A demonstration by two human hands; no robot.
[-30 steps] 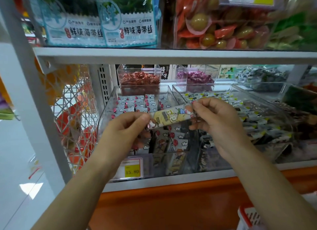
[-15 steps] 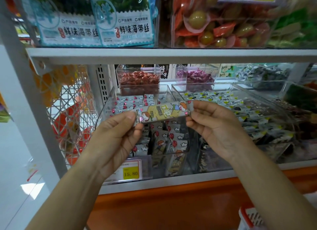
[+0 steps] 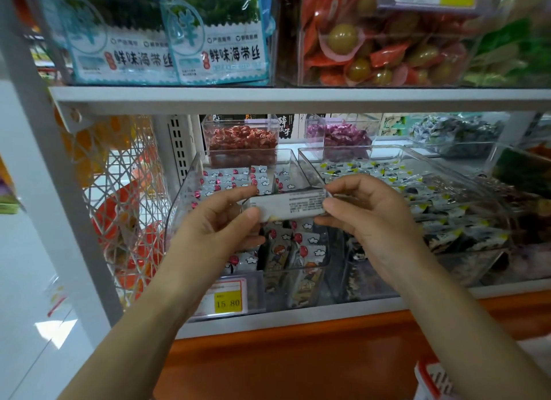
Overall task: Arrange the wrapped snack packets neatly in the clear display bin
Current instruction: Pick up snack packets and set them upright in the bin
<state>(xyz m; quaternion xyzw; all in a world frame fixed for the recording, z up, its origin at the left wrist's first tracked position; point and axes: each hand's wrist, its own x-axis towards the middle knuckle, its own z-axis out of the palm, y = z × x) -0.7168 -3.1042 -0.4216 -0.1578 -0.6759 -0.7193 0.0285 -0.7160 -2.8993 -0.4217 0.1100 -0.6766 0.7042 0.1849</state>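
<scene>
Over bin (image 3: 183, 196), left hand (image 3: 214, 229), right hand (image 3: 366, 217) pinch packet (image 3: 290, 205), seemingly level.

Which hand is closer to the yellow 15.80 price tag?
Left. The left hand is directly above the yellow price tag; the right hand is above it too, but well off to the right. Both pinch the snack packet.

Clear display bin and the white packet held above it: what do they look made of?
The clear display bin looks like rigid glossy plastic, likely acrylic: see-through walls with bright edge glints. The white printed snack packet looks like thin plastic or foil-laminate film with a soft sheen; which one cannot be told.
</scene>
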